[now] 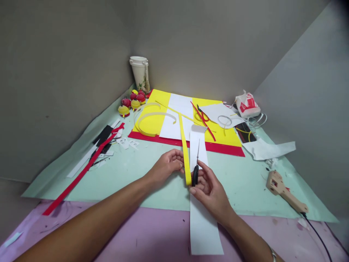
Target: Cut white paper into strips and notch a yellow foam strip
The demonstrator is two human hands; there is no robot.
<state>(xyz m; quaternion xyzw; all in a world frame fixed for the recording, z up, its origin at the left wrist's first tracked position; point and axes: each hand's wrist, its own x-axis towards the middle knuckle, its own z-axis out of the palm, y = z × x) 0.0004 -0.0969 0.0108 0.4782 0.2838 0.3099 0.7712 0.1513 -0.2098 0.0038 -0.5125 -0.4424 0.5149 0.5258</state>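
Observation:
My left hand (171, 164) has its fingers curled against the left side of a yellow corrugated paper strip (185, 153), which stretches away across the sheets behind. Black-handled scissors (195, 174), seen edge-on with the blades pointing away from me, are held in my right hand (209, 189). The near end of the yellow strip lies right beside the handle, by my right thumb. Beneath my right hand runs a long white paper strip (205, 229), its far end curled up. How my left fingertips meet the yellow strip is partly hidden.
Yellow sheets (218, 133) and white ones lie on a red sheet (144, 135) behind my hands. A glue gun (286, 193) rests at right. To the left are a red strip (84, 173), black scraps (102, 135), small red and yellow pieces (135, 104) and a white cup (140, 74).

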